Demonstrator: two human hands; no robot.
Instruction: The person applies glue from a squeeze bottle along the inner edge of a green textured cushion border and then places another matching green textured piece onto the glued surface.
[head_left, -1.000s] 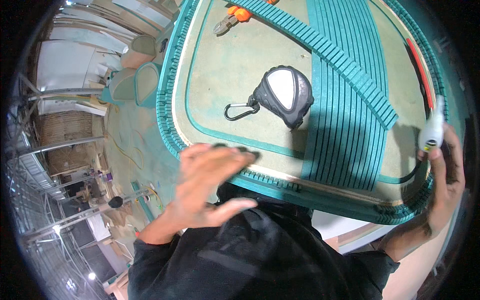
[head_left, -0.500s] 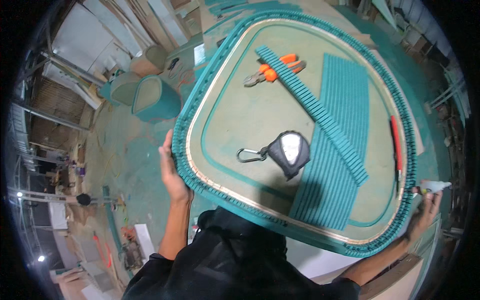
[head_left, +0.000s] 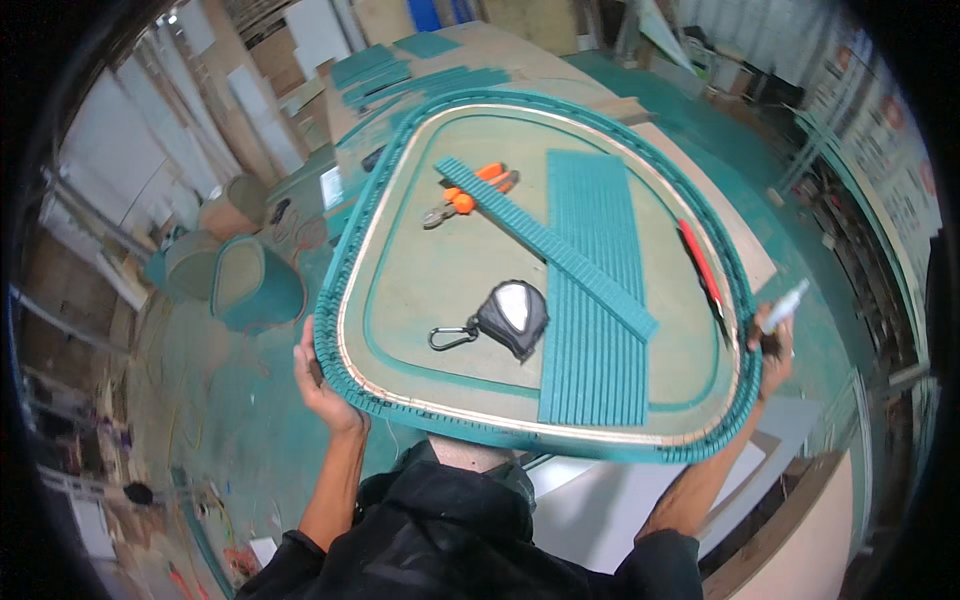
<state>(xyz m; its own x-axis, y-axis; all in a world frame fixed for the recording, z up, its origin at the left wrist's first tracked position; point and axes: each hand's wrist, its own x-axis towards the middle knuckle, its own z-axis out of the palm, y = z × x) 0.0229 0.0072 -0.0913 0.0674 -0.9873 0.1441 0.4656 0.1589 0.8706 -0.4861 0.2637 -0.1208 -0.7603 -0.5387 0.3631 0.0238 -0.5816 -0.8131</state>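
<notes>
A large rounded board (head_left: 420, 265), with a teal ribbed rim, is held between my hands. My left hand (head_left: 328, 395) grips its near left edge; some fingers are hidden beneath. My right hand (head_left: 776, 362) is at its right edge, also holding a white squeeze bottle (head_left: 785, 308) with a narrow tip. On the board lie a teal ribbed sheet (head_left: 595, 370) and a teal ribbed strip (head_left: 545, 243) slanting across it. The strip's far end rests over orange-handled cutting pliers (head_left: 460, 203). A black and silver tape measure (head_left: 512, 315) with a carabiner and a red utility knife (head_left: 702, 262) lie there too.
Beyond the board stands a worktable (head_left: 500, 50) with several teal strips (head_left: 375, 80) on it. Rounded drum-like pieces (head_left: 255, 285) stand on the floor at left, near loose cords. Tall panels (head_left: 165, 120) lean at the far left. A shelf rack (head_left: 860, 190) is at right.
The board has shifted left and turned slightly counter-clockwise in my view, with the things on it. Both hands keep hold, and the bottle's tip now points up more steeply.
</notes>
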